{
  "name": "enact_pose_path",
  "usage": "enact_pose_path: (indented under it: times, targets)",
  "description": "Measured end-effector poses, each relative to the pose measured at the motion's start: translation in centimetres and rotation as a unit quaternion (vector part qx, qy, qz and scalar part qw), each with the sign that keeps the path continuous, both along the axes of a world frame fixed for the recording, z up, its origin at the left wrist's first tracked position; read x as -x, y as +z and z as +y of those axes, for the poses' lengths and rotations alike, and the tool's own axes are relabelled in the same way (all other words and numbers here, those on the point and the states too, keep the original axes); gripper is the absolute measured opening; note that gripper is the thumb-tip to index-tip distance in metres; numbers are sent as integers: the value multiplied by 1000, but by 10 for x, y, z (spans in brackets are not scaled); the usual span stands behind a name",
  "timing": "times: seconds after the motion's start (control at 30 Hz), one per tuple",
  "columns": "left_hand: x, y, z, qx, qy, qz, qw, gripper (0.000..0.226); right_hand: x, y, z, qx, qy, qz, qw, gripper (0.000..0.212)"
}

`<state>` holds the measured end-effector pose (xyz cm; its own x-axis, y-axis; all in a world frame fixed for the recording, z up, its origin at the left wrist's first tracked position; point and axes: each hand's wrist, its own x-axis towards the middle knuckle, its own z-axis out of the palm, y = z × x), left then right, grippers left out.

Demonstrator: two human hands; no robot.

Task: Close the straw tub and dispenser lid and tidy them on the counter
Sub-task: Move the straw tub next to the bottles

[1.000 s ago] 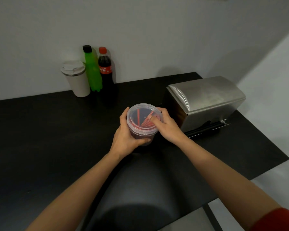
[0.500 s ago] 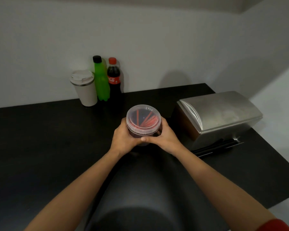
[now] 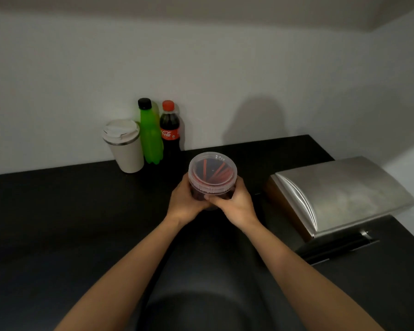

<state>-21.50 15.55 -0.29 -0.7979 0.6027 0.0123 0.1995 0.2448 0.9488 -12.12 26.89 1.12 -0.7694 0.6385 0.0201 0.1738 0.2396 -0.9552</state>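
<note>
A clear round straw tub (image 3: 212, 173) with red straws inside has its clear lid on top. My left hand (image 3: 185, 202) wraps its left side and my right hand (image 3: 236, 205) wraps its right side, thumbs meeting at the front. The tub's base is hidden by my fingers, so I cannot tell whether it rests on the black counter (image 3: 58, 211). To the right stands a brushed-metal straw dispenser (image 3: 339, 194) with its curved lid down and dark straws showing in the slot at its front.
Against the wall at the back stand a white travel cup (image 3: 124, 145), a green bottle (image 3: 150, 134) and a cola bottle (image 3: 169, 130). The counter's right edge runs just beyond the dispenser.
My right hand left the lid top and now grips the tub's side. The tub, in both hands, sits further from me towards the bottles. The view tilted up.
</note>
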Motion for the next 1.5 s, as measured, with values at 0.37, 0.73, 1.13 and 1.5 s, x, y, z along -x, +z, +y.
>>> enact_pose_path:
  times: [0.37,0.73,1.13,1.5]
  targets:
    - [40,-5,26,-4,16,26,1000,89,52,-3,20,24,-7,22,999,77]
    - [70,-17,50,9,44,33,998,81,81,-13,28,65,-21,86,994,57]
    - [96,-20,71,18,31,63,997,57,109,-5,41,70,-55,51,995,69]
    - [105,-25,80,60,28,106,992,47,121,-9,47,81,-85,43,992,66]
